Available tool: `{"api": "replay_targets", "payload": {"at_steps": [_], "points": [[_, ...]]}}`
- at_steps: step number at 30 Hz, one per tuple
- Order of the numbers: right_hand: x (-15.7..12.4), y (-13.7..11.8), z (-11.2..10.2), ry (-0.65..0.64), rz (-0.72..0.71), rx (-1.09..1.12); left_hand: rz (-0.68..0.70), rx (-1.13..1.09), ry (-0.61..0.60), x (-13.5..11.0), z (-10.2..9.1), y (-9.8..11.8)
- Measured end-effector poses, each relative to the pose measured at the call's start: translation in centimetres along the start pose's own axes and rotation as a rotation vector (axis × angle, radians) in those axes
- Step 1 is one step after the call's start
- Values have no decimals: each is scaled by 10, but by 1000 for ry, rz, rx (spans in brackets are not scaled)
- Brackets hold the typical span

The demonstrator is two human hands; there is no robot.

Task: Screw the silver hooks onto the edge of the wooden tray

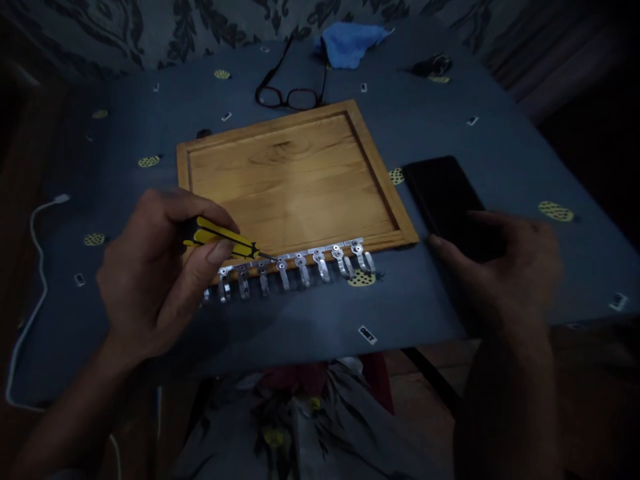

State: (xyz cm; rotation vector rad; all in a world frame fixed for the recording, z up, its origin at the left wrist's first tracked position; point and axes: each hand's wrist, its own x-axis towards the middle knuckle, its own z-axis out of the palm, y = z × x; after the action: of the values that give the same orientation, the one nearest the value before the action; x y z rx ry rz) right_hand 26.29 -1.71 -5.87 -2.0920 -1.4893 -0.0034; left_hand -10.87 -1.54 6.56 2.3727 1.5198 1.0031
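My left hand (160, 267) is closed round the yellow-and-black handle of a screwdriver (220, 239). The thin shaft points right, its tip at a screw on the metal hook rail (300, 259). That rail, with several silver hooks, runs along the near edge of a framed wooden board (295, 180), the hooks hanging over the side towards me. At the board's right, my right hand (505, 267) grips the near end of a black phone (445, 190), thumb on one side and fingers on the other. The phone's near end is partly hidden by the hand.
Eyeglasses (287, 99) lie behind the board, near a blue cloth (353, 45). A small dark object (433, 65) sits at the back right. A white cable (37, 267) runs down the left side of the patterned tablecloth (320, 327). The room is dim.
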Motion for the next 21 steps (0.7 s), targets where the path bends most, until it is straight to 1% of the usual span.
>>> {"api": "replay_targets", "payload": {"at_steps": [2,6,9,15,18,21], "points": [[0,5,2,5,-12,-4,65,-63,25,1,2,-1],[0,10,3,3,-26,6,26,-77,-36,1,3,0],[0,6,2,-20,-5,0,46,-92,-51,0,3,0],[-2,-3,-2,0,4,35,165,-107,-3,0,7,-5],[-3,-2,-1,10,1,22,166,-82,-24,2,5,-3],[-3,1,0,13,-32,25,149,-68,-38,6,3,-1]]}}
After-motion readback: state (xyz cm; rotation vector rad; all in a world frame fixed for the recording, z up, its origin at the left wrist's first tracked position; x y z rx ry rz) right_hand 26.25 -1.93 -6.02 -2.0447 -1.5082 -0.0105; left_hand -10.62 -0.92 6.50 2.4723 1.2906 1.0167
